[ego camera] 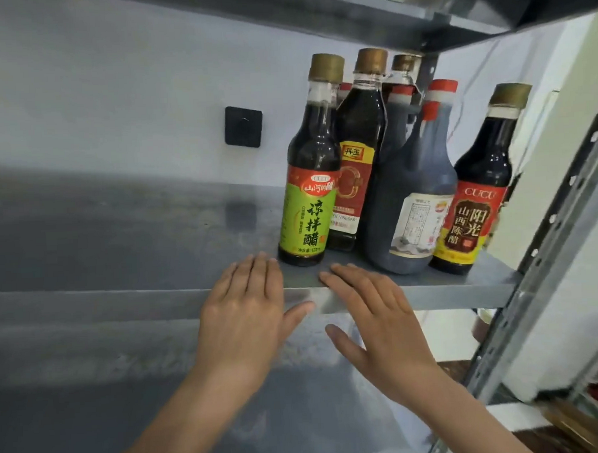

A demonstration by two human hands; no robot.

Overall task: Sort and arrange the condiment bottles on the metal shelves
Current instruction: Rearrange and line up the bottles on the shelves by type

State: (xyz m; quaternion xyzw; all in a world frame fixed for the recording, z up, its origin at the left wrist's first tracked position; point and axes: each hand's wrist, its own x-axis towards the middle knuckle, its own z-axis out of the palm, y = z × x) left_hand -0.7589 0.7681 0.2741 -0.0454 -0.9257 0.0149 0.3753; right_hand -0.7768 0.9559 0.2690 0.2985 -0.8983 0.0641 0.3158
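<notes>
A grey metal shelf (448, 293) is running across the view at about chest height, with another shelf overhanging it. Its left part is lying bare, and a perforated upright post (549, 266) is carrying its right end.

The condiment bottles (390, 147) are all standing upright in a tight group at the right end, filled with dark liquid. The biggest, a handled jug (416, 193) with a white label, is standing in the front row. On its right a red-and-yellow-label bottle (472, 218) is standing at the shelf's end. On its left a green-label bottle (307, 222) is standing nearest the open space.

Both hands are reaching in from below, palms down, fingers straight and close together, holding nothing. I cannot tell whether they are touching the shelf's front lip or hovering just above it. The left hand (243, 314) is lying with its fingertips just beside the left of the green-label bottle's base. The right hand (373, 319) is pointing toward the space between that bottle and the jug.

The green-label bottle is therefore standing just beyond the gap between the two hands, its long axis vertical. The left hand looks slightly nearer; a grip round its body seems the likely next call.
</notes>
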